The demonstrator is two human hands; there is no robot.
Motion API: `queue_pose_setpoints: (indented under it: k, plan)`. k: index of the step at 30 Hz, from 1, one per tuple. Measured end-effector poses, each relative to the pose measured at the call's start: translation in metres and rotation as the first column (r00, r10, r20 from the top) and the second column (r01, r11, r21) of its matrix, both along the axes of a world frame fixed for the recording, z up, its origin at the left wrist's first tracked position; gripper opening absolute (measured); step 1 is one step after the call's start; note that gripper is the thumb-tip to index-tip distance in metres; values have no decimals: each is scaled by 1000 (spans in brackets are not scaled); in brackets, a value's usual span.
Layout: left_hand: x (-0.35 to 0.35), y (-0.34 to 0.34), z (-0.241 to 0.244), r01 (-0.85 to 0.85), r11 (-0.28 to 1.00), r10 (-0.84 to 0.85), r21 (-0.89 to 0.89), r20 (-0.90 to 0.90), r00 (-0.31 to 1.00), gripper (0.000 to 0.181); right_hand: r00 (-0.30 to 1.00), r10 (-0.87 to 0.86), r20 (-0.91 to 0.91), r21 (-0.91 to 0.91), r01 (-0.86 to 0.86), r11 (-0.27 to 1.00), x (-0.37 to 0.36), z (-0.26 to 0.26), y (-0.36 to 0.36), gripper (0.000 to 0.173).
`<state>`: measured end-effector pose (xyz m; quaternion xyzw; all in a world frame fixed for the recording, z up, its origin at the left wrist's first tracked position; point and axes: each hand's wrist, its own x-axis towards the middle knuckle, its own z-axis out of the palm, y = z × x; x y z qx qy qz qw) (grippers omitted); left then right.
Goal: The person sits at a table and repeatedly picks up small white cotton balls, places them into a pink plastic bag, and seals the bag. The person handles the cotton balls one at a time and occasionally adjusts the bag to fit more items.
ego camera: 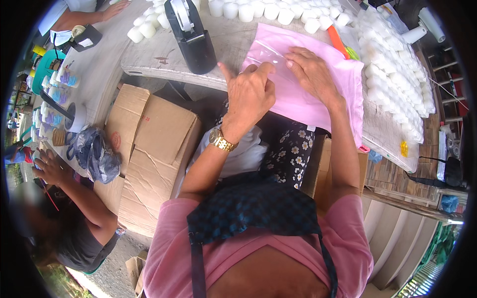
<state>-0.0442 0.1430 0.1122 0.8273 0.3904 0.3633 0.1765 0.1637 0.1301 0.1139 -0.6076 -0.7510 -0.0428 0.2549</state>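
A pink cloth (305, 89) lies over the table's near edge, with a small clear plastic piece (266, 52) on top of it. My right hand (311, 72) rests flat on the cloth, its fingertips at the right side of the plastic. My left hand (249, 89) is over the cloth's left edge, index finger and thumb bent toward each other by the plastic, another finger stretched out near the tape dispenser; whether it pinches something is not plain. The black tape dispenser (201, 52), holding a tape roll (182, 16), stands left of the cloth.
White cups (246, 13) line the table's far side; wrapped stacks (391, 74) fill the right. An orange-handled tool (337, 41) lies beyond the cloth. Cardboard boxes (160, 130) and a dark plastic bag (97, 152) are at left. One person's hand (50, 165) is at lower left, another's (115, 10) upper left.
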Motion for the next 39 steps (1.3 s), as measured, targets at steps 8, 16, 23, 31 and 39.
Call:
queue_pose_setpoints:
  k: [8, 16, 23, 31, 39]
  plan:
    - [-9, -2, -8, 150, 916, -88, 371, -179, 980, 31, 928, -198, 314, 247, 121, 961, -8, 5, -4, 25]
    - [-16, -9, -28, 277, 890, -248, 363, -125, 961, 39, 997, -66, -45, -35, 64, 997, -23, 20, -9, 26]
    - [-17, -10, -38, 258, 889, -206, 378, -171, 963, 32, 942, 20, -336, -250, -110, 962, -57, 32, -16, 17]
    - [1, 5, -24, 235, 834, -205, 500, -115, 972, 27, 993, -42, -113, 285, 73, 956, -11, 30, 34, 14]
    - [22, 27, -13, 230, 875, -160, 426, -194, 968, 14, 989, -120, 87, 457, 67, 887, -4, 28, 25, 16]
